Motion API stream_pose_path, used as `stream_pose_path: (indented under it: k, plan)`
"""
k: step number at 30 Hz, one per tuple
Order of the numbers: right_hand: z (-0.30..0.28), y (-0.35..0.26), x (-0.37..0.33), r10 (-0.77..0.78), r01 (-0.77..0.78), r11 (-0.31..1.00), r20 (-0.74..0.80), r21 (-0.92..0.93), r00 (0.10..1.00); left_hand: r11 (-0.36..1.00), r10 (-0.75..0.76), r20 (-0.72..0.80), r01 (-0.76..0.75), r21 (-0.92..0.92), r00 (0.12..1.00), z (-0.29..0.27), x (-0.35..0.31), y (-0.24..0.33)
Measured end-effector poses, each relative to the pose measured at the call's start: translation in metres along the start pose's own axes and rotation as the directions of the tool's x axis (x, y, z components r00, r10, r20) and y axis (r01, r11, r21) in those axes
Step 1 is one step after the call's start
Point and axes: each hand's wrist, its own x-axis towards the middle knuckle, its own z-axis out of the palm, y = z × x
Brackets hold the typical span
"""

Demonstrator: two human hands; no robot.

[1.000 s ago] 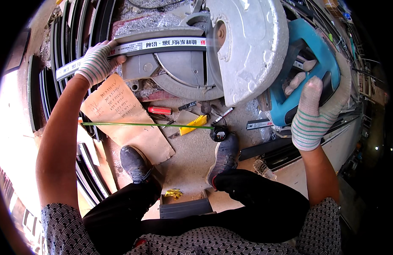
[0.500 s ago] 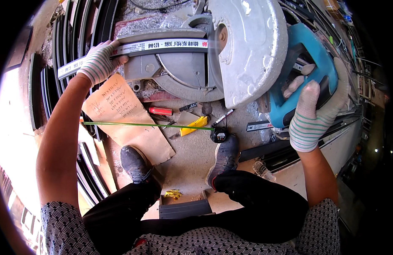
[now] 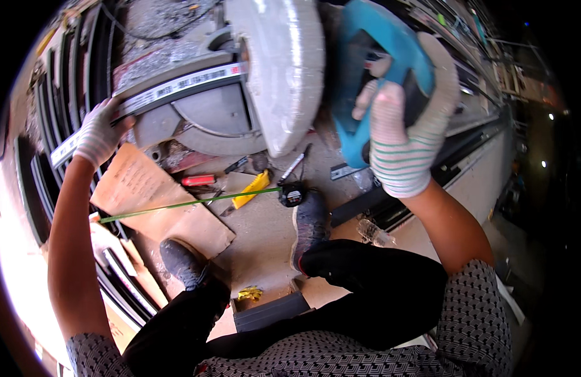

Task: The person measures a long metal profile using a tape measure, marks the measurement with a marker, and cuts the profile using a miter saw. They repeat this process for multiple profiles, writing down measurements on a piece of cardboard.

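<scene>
My left hand (image 3: 102, 133), in a white striped glove, is closed around a long dark aluminium profile (image 3: 171, 89) with a white printed film along it. This profile lies across the grey base (image 3: 224, 113) of a mitre saw, its right end beside the large pale blade guard (image 3: 281, 75). In a matching glove, my right hand (image 3: 407, 135) wraps round the saw's teal handle (image 3: 356, 94). The trigger area is partly hidden by my fingers. Whether the blade is turning cannot be seen.
On the floor lie a cardboard sheet with handwriting (image 3: 162, 201), a tape measure (image 3: 292, 194) with its green blade drawn out, a yellow utility knife (image 3: 251, 190), a red-handled tool (image 3: 198, 180) and a marker (image 3: 294, 164). Dark profiles (image 3: 67, 94) are stacked at the left.
The view has shifted, so most things lie farther left. My right hand and the saw handle appear higher and farther left. My left hand stays on the profile.
</scene>
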Motion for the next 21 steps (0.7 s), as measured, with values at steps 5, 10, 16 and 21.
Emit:
stream_pose_path:
  k: [5,10,16,21]
  plan:
    - [-0.007,0.008,0.000,-0.089,0.091,0.995,0.042,-0.049,0.995,0.998,-0.011,0.027,0.013,-0.060,1.000,0.005,0.004,-0.004]
    - [-0.001,0.019,-0.014,-0.201,0.189,0.965,-0.049,-0.183,0.978,0.996,0.040,-0.005,-0.041,-0.079,0.999,0.010,0.004,-0.013]
    - [-0.004,0.025,-0.013,-0.311,0.294,0.908,-0.010,-0.299,0.950,0.995,0.008,0.031,-0.005,-0.100,0.999,0.010,0.002,-0.015]
    - [-0.002,0.027,-0.013,-0.318,0.299,0.908,-0.018,-0.293,0.948,0.982,-0.012,0.043,0.020,-0.187,0.999,0.015,0.003,-0.027]
